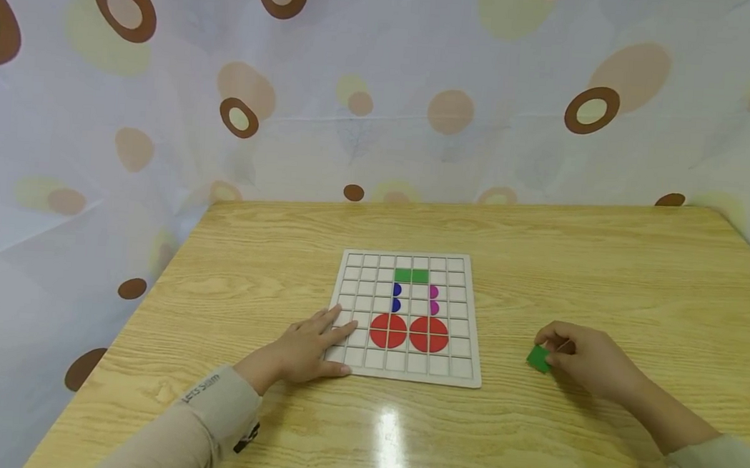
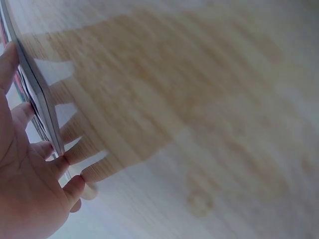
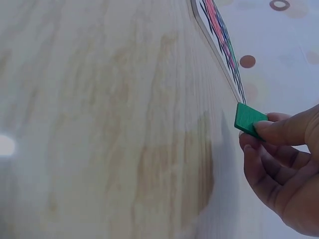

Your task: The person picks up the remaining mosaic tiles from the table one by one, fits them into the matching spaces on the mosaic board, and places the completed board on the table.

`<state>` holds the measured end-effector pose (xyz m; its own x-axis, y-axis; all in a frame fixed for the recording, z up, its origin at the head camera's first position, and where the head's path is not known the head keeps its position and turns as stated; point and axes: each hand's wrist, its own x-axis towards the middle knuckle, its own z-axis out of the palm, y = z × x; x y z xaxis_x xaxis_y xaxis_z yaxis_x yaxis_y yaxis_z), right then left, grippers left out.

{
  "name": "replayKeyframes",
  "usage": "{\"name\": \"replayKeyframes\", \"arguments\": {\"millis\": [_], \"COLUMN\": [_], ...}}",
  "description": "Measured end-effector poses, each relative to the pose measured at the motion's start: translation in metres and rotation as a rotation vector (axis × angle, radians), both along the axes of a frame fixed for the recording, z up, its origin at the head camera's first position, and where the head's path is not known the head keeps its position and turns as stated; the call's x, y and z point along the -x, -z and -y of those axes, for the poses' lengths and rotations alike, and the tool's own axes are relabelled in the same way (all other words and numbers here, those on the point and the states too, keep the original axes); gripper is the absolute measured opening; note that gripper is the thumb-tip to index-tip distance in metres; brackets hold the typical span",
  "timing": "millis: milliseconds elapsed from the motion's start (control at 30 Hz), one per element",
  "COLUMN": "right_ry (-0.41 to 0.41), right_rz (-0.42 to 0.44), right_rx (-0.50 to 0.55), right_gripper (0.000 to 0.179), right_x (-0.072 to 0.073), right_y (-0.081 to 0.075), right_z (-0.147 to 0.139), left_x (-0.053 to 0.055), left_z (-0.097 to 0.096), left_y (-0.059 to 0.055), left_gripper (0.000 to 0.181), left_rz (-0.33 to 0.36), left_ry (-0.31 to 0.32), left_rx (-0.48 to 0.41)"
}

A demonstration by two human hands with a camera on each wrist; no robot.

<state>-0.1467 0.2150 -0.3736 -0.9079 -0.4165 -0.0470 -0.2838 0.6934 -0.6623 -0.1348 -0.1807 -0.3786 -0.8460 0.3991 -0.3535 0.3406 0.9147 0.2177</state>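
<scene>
A white grid board point(image 1: 460, 368) lies on the table. On it are two green squares point(image 1: 412, 276) side by side, blue half-circles point(image 1: 397, 297), magenta half-circles point(image 1: 434, 300) and two red circles point(image 1: 388, 331) made of quarter pieces. My left hand point(image 1: 306, 346) rests with spread fingers on the board's left edge and lower left corner; the left wrist view shows those fingers along the board's side. Right of the board, my right hand point(image 1: 589, 358) pinches a green square tile point(image 3: 250, 119) between thumb and fingers, just above the table.
The wooden table point(image 1: 270, 256) spreads around the board on all sides. Behind it and to the left hangs a pale curtain point(image 1: 398, 71) with brown and yellow spots. Light glares off the table point(image 1: 391, 442) in front of the board.
</scene>
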Motion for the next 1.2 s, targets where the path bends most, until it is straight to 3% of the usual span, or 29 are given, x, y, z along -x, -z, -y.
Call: {"name": "replayKeyframes", "arguments": {"millis": [133,500,800,1200], "right_ry": [0.015,0.032,0.048,0.083], "right_rz": [-0.023,0.021,0.063,0.053], "right_rx": [0.023,0.122,0.160,0.194], "right_gripper": [0.015,0.015,0.014,0.016], "right_x": [0.008,0.032,0.051,0.074], "right_y": [0.002,0.005,0.006,0.008], "right_z": [0.009,0.036,0.055,0.075], "left_x": [0.000,0.001,0.000,0.000], "left_z": [-0.001,0.000,0.000,0.000], "left_y": [-0.001,0.001,0.000,0.001], "left_gripper": [0.069,0.069,0.069,0.069], "left_rz": [-0.004,-0.012,-0.012,-0.013], "left_ry": [0.002,0.003,-0.004,0.006], "left_rx": [-0.004,0.013,0.003,-0.002]}}
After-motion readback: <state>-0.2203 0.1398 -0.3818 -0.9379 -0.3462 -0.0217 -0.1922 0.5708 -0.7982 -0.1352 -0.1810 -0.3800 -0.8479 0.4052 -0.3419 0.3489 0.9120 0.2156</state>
